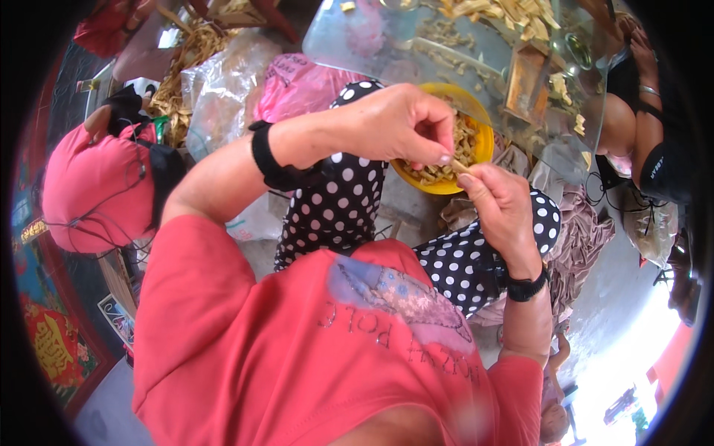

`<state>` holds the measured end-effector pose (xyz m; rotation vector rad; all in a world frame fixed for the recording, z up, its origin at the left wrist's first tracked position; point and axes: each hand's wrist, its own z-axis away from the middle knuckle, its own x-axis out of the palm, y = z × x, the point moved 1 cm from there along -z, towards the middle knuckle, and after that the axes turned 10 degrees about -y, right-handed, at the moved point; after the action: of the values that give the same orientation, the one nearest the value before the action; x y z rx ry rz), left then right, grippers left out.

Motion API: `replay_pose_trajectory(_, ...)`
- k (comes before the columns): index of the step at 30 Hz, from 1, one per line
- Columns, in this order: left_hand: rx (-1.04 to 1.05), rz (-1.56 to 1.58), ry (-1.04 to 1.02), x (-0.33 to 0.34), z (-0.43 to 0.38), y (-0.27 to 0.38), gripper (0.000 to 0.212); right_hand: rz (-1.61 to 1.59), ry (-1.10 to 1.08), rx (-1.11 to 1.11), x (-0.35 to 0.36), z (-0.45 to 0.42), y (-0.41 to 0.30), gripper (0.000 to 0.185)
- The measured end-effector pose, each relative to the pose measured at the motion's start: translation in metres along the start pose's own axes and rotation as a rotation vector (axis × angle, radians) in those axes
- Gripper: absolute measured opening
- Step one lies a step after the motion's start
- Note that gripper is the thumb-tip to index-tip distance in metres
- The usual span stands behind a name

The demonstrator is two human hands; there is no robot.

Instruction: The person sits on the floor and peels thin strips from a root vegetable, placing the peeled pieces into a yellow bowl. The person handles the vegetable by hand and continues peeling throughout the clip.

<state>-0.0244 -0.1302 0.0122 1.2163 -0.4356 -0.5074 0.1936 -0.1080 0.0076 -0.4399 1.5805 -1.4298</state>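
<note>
Both hands hold one small tan strip, perhaps dried plant material (460,166), above a yellow plastic basin (486,120). My left hand (410,125) pinches its upper end between thumb and fingertips. On the strip's other end, the thumb and forefinger of my right hand (496,206) are closed. Many short pieces of similar tan material (464,139) lie in the basin, which is partly hidden behind my left hand. What lies under my left hand's curled fingers cannot be told.
A glass-topped table (385,61) stands just ahead, bearing a wooden box (527,83) and a heap of pale strips (513,17). Pink (301,83) and clear plastic bags (223,83) lie at the left. One person in pink (100,189) is at the left; another person's arm (644,61) shows at the right.
</note>
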Motion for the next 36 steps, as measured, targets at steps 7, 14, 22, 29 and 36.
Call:
replay_pose_trajectory(7, 0.156, 0.522, 0.091, -0.01, 0.007, -0.001, 0.01, -0.315, 0.548, 0.256, -0.056, 0.052, 0.038, 0.023)
replay_pose_trajectory(14, 0.173, 0.521, 0.048, 0.004, 0.003, 0.001, 0.01, -0.869, 0.338, -0.017, -0.024, 0.048, 0.012, 0.039)
replay_pose_trajectory(22, 0.201, 0.718, 0.174, 0.032, 0.002, -0.003, 0.011, -1.237, 0.187, -0.31, -0.027, 0.033, -0.003, 0.04)
replay_pose_trajectory(29, 0.21, 0.599, 0.305, 0.045, 0.011, -0.005, 0.009, -0.858, 0.437, -0.255, -0.01, 0.025, -0.029, 0.049)
replay_pose_trajectory(36, 0.219, 0.449, 0.282, 0.044, 0.021, -0.008, 0.009, -0.803, 0.369, -0.283, -0.001, 0.025, -0.048, 0.052)
